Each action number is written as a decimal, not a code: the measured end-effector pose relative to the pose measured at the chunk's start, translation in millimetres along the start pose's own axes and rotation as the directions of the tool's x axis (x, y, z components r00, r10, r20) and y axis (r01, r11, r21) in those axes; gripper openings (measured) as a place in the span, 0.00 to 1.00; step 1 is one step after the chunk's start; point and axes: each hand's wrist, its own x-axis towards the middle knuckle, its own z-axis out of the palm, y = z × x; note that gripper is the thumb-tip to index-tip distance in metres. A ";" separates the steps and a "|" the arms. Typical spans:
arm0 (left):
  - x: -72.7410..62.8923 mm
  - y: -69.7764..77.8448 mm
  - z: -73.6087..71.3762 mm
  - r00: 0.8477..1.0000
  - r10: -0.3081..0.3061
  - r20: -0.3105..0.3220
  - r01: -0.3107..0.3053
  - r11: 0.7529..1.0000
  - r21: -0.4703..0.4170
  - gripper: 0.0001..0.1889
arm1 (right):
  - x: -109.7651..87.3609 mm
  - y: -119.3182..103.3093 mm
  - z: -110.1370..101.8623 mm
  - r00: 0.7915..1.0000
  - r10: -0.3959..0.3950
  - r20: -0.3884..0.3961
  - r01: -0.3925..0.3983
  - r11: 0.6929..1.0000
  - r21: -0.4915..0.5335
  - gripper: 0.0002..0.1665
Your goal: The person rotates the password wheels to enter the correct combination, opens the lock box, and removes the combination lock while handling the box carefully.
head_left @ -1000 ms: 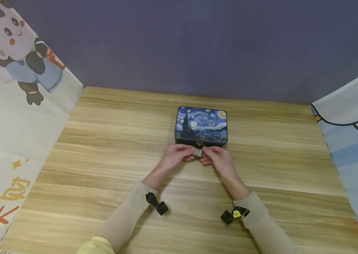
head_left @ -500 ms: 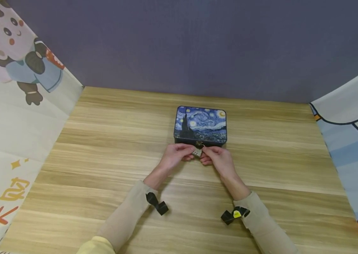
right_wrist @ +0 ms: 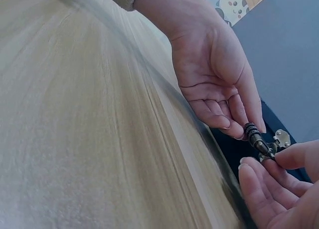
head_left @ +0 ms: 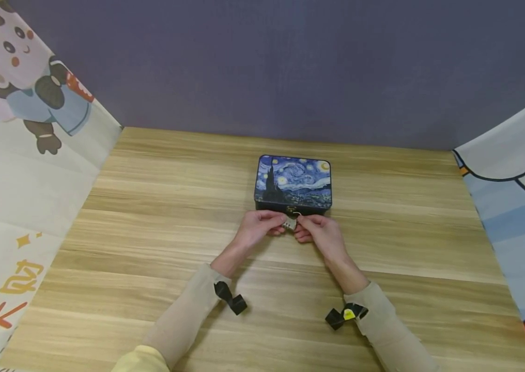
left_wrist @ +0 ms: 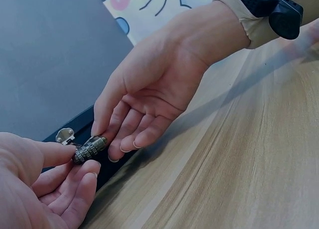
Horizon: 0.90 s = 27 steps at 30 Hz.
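A small combination padlock (head_left: 289, 223) with number dials is held between both hands, just in front of a box (head_left: 294, 181) with a swirling blue night-sky painting on its lid. My left hand (head_left: 256, 227) pinches the dial end of the lock body between thumb and fingers. On the other side, my right hand (head_left: 323, 233) pinches the lock's shackle end. The curved shackle shows near the metal clasp (left_wrist: 64, 135) on the box front. Whether the shackle still passes through the clasp is hard to tell. In the right wrist view the padlock (right_wrist: 255, 138) lies close beside the clasp.
The box stands with its lid down on a wood-grain table (head_left: 165, 206). A dark blue-grey panel (head_left: 286, 67) rises behind the table. Printed cloths with cartoon figures hang at the left (head_left: 25, 170) and right (head_left: 513, 206) sides.
Both hands stay nearly in place on the padlock. The shackle shows slightly farther right of the clasp than before. The head view has shifted a little.
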 end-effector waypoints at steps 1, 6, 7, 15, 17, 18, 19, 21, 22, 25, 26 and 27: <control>0.0 0.0 0.3 1.000 0.000 0.003 0.000 1.000 -0.002 0.14 | -0.4 -0.2 -0.3 1.000 -0.001 0.002 0.001 1.000 -0.001 0.20; -0.6 0.2 1.6 1.000 -0.003 0.015 0.003 1.000 -0.009 0.13 | -2.4 -1.0 -1.8 1.000 -0.009 0.002 0.009 1.000 0.001 0.20; -0.7 0.3 1.8 1.000 -0.004 0.018 0.004 1.000 -0.009 0.13 | -2.7 -1.2 -2.1 1.000 -0.011 0.002 0.011 1.000 0.000 0.20; -2.4 0.6 3.7 0.999 -0.004 0.042 0.004 1.000 0.004 0.13 | -5.0 -1.8 -5.7 1.000 -0.016 -0.002 0.016 1.000 0.000 0.21; -3.1 0.6 4.0 0.999 -0.005 0.048 0.004 1.000 0.013 0.13 | -5.6 -1.8 -6.9 1.000 -0.013 -0.001 0.013 1.000 -0.001 0.21; -3.4 0.6 4.4 0.999 -0.004 0.049 0.004 1.000 0.016 0.13 | -6.0 -1.8 -7.4 1.000 -0.012 -0.001 0.012 1.000 -0.003 0.21; -3.7 0.5 4.7 0.999 -0.005 0.052 0.004 1.000 0.016 0.13 | -6.5 -2.0 -8.0 1.000 -0.011 -0.002 0.011 1.000 -0.005 0.21; -4.3 0.1 5.4 0.998 -0.003 0.055 0.002 1.000 0.021 0.13 | -7.3 -2.4 -9.2 1.000 -0.013 0.002 0.013 1.000 -0.009 0.21; -4.8 0.0 5.8 0.998 0.000 0.058 -0.001 1.000 0.023 0.13 | -7.8 -2.6 -9.8 1.000 -0.017 0.006 0.018 1.000 -0.015 0.21; -5.4 -1.2 6.8 0.998 -0.013 0.066 0.011 1.000 0.020 0.13 | -8.8 -2.7 -12.1 0.999 -0.033 0.019 0.033 0.999 -0.031 0.20; -5.7 -1.5 7.0 0.997 -0.014 0.071 0.012 1.000 0.023 0.13 | -9.0 -2.4 -13.0 0.999 -0.038 0.023 0.039 0.999 -0.038 0.20; -6.3 -1.6 7.2 0.997 -0.016 0.077 0.014 1.000 0.026 0.13 | -9.2 -2.1 -14.0 0.999 -0.042 0.027 0.043 0.998 -0.045 0.19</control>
